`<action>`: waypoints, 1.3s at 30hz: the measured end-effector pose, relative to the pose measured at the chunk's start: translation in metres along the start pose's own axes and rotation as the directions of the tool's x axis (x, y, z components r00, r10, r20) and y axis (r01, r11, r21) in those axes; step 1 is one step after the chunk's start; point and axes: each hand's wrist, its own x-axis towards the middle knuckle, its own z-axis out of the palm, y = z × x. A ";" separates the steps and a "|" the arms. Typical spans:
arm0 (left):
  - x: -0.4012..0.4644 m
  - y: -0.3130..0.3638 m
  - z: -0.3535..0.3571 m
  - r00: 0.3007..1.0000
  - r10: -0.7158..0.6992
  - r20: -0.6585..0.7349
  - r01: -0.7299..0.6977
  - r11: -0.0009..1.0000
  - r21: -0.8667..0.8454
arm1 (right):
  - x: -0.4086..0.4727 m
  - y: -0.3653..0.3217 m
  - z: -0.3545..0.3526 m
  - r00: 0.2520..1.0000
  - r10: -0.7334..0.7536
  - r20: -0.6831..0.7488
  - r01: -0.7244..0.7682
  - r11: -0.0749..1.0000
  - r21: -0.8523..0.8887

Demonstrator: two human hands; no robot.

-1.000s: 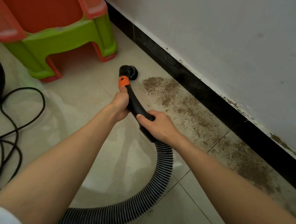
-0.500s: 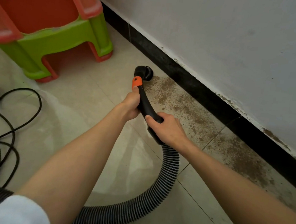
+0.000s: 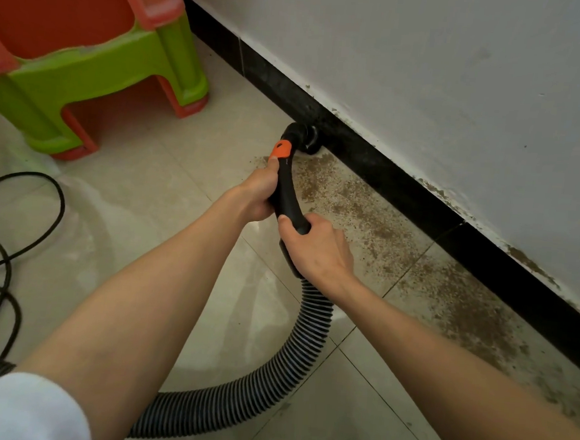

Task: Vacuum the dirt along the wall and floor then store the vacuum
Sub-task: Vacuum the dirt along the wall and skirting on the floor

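Head view: pale tiled floor (image 3: 167, 190) meeting a white wall (image 3: 429, 75) along a black skirting (image 3: 404, 190). Green and orange stools (image 3: 96, 69) stacked near the far end of the skirting; a black cable (image 3: 17, 221) looped at the left edge of the floor.

Brown dirt (image 3: 377, 226) spread in a broad band on the floor beside the skirting, from just by the nozzle toward the near right edge, with more crusted along the top of the skirting where the wall begins. Black nozzle (image 3: 303, 138) pressed into the corner where floor and skirting meet, at the far end of the dirt band, touching or almost touching the skirting.

Left hand (image 3: 258, 191) gripping the curved black handle (image 3: 288, 199) just below its orange collar (image 3: 281, 150), fingers curled round it. Right hand (image 3: 317, 252) lower down, where the handle joins the ribbed hose (image 3: 293, 354), fingers and thumb wrapped round it. Hose curving back across the floor toward the near left corner; vacuum body not in sight.

Judged from how things lie: vacuuming barely begun. Floor on the stool side of the nozzle looking clean, nearly the whole dirt band untouched, wall-edge crust not yet tackled. Storing the vacuum left for last.
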 end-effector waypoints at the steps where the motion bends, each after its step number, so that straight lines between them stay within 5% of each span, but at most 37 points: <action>1: 0.001 -0.001 -0.002 1.000 0.002 -0.001 -0.002 1.000 0.006 | 0.000 0.000 0.001 1.000 0.003 0.014 -0.004 1.000 0.019; 14: -0.023 -0.022 -0.062 0.941 0.091 -0.326 -0.115 0.992 -0.054 | -0.009 -0.018 0.023 0.946 -0.138 0.293 0.104 0.986 0.128; 25: -0.039 -0.038 -0.026 0.994 0.007 -0.112 -0.030 0.978 -0.205 | -0.023 0.008 -0.014 0.961 -0.107 0.253 0.133 0.987 -0.086; 39: -0.028 -0.031 0.037 1.000 -0.007 0.008 0.007 1.000 -0.007 | -0.024 0.042 -0.035 0.998 -0.001 0.063 0.000 1.000 0.014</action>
